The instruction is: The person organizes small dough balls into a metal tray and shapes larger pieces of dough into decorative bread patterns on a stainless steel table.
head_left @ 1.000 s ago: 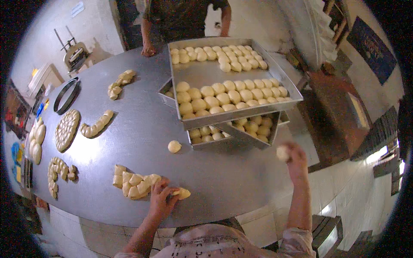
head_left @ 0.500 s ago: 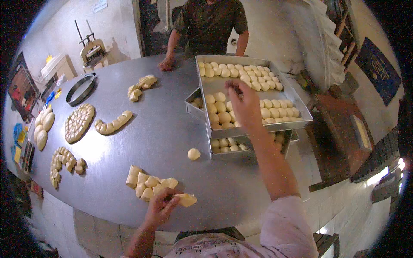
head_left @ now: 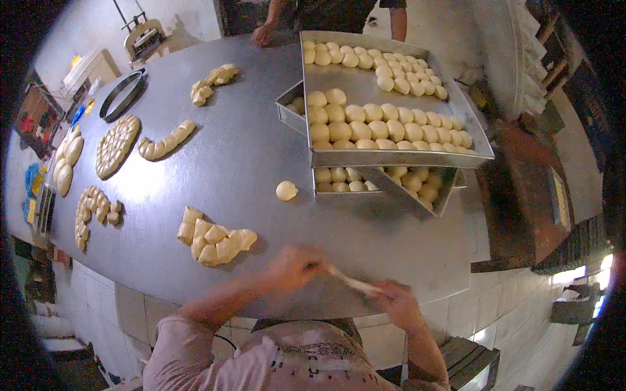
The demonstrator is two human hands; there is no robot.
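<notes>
Low over the table's near edge, a piece of dough (head_left: 352, 282) is stretched into a thin strip between my two hands. My left hand (head_left: 298, 266), a little blurred, is closed on its left end. Its right end is pinched in my right hand (head_left: 398, 304). Left of my hands lies a cluster of cut dough pieces (head_left: 212, 241), stuck together. A single round dough ball (head_left: 286, 190) rests farther in on the table. At the back right, a metal tray (head_left: 403, 158) holds rows of smooth dough balls, with a bare strip between two groups.
More dough-filled trays (head_left: 417, 202) sit beneath the top one. Toward the left of the metal table (head_left: 254, 143) lie a scored dough disc (head_left: 118, 147), curved dough rows (head_left: 166, 142) and a metal ring (head_left: 122, 95). Another person's hand (head_left: 263, 34) touches the far edge.
My right hand has come back from the tray to the near edge. My left hand has lifted dough away from the cluster and moved right. Both hands now stretch it.
</notes>
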